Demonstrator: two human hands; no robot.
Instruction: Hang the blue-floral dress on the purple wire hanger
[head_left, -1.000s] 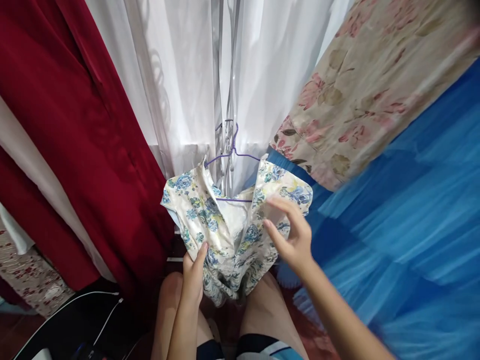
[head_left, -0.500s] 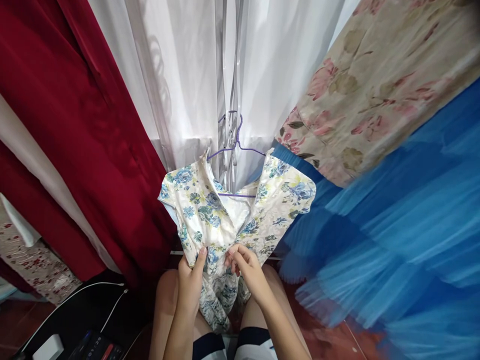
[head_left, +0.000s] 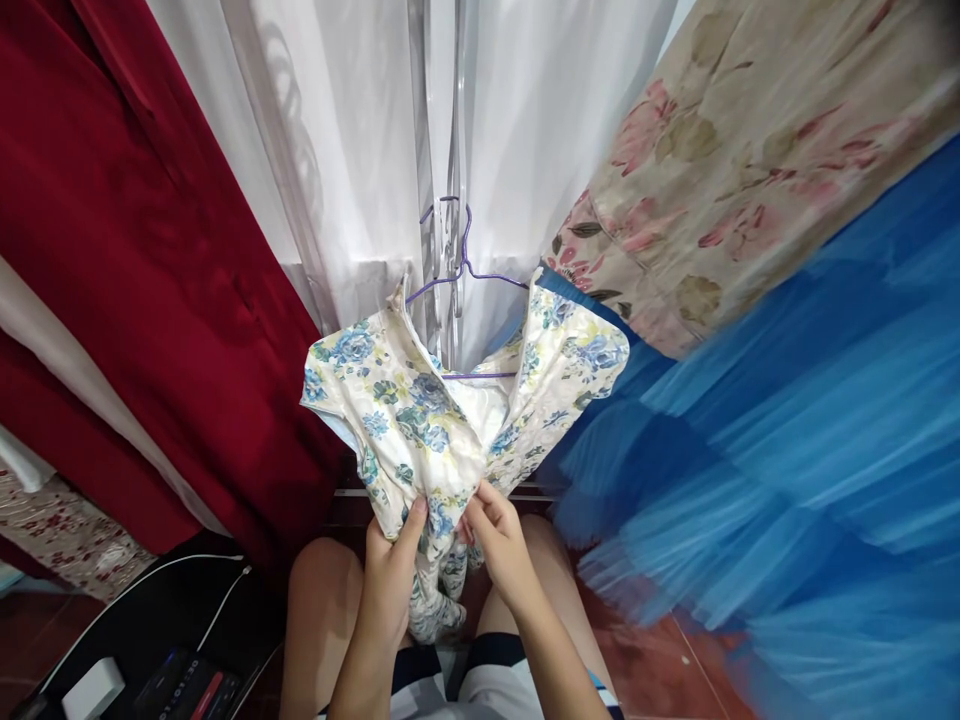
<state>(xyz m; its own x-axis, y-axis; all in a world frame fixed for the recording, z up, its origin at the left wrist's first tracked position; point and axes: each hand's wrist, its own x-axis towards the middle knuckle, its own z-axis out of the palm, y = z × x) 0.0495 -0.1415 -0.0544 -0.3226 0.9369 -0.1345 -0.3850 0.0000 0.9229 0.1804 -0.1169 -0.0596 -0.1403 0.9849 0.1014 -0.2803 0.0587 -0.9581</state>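
Note:
A white dress with blue and yellow flowers (head_left: 416, 395) hangs in front of me on a purple wire hanger (head_left: 466, 265). Its V-neck front overlaps, and the lower part falls bunched between my knees. My left hand (head_left: 396, 550) grips the left side of the waist, thumb on top and the other fingers behind the cloth. With fingertips pinched, my right hand (head_left: 491, 525) holds the fabric at the middle of the waist, by the edge of the overlap. Part of the right fingers is hidden by the hand itself.
White curtains (head_left: 352, 130) with ribbons hang behind. Dark red cloth (head_left: 172, 260) is at the left; beige floral fabric (head_left: 720, 180) and blue tulle (head_left: 720, 470) hang at the right. At lower left, a black round surface (head_left: 142, 610) carries a white charger (head_left: 93, 688), cables and a dark device with digits (head_left: 199, 690).
My right hand has taken the cloth at the waist and drawn the overlap edge slightly right. The left hand still grips the dress side. The view has shifted a little.

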